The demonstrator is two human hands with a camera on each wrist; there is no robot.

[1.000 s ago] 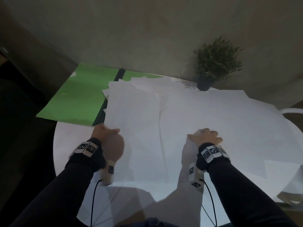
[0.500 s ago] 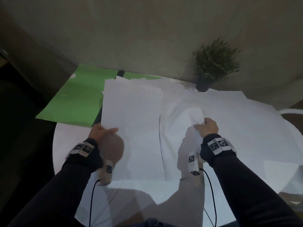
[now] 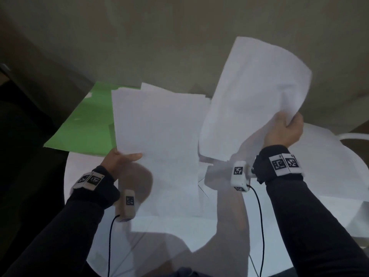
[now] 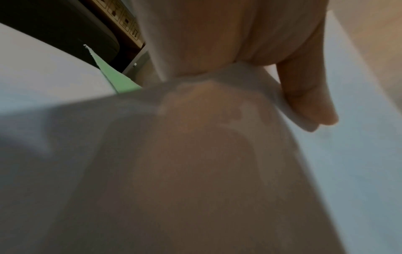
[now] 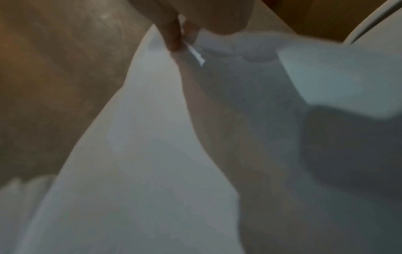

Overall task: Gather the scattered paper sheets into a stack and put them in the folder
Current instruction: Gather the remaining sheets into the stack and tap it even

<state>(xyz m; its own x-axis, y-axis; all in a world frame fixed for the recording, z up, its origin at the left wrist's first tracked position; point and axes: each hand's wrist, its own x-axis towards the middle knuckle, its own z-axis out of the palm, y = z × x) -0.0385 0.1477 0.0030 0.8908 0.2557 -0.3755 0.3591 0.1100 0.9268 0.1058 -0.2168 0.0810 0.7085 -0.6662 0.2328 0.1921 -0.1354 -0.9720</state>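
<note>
Right hand (image 3: 285,130) pinches a lifted sheet (image 3: 257,92) by its corner; left hand (image 3: 119,158) grips the stack (image 3: 155,140) lying over the folder (image 3: 87,124) at the table's far-left edge. I'd lay it down square, corners matched.

We see dim, flat lighting; soft arm shadows on the round white table (image 3: 79,176); both wrist views blurred, head view's edges warped.

On the round table (image 3: 79,176) the open folder (image 3: 85,124) lies at the far left, a paper stack (image 3: 155,136) beside it on the right (partly overlapping it), more loose sheets (image 3: 329,166) farther right.
</note>
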